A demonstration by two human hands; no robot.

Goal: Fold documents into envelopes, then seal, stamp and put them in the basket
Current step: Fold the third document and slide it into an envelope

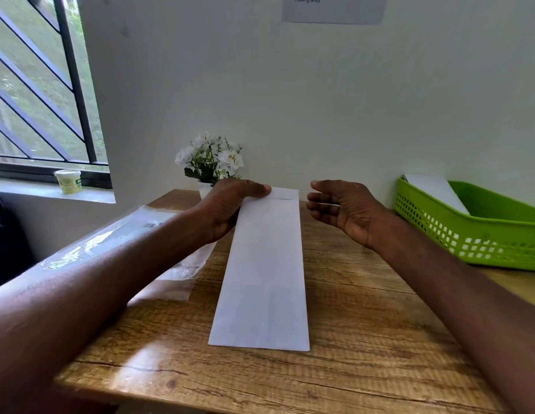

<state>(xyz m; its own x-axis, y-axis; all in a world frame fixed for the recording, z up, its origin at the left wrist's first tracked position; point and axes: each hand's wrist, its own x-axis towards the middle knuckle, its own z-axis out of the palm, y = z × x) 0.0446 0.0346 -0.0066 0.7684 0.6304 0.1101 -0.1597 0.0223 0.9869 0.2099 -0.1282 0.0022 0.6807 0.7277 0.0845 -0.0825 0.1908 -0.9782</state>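
Envelope (pixel 264 273), long and white, lies on wooden table (pixel 364 324); left hand (pixel 230 204) pinches its far end, right hand (pixel 347 209) hovers relaxed beside white wall (pixel 290 100).

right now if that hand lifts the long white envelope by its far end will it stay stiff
Probably not: the envelope looks thin and long, so it would likely droop. It seems light, and may slide on the smooth wooden table. The left hand holds only its far corner.

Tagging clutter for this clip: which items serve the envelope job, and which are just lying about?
Job: white envelope under left hand; right hand; green basket; envelope in basket; plastic sleeve.
Lying about: potted flowers; tub on windowsill; wall notice.
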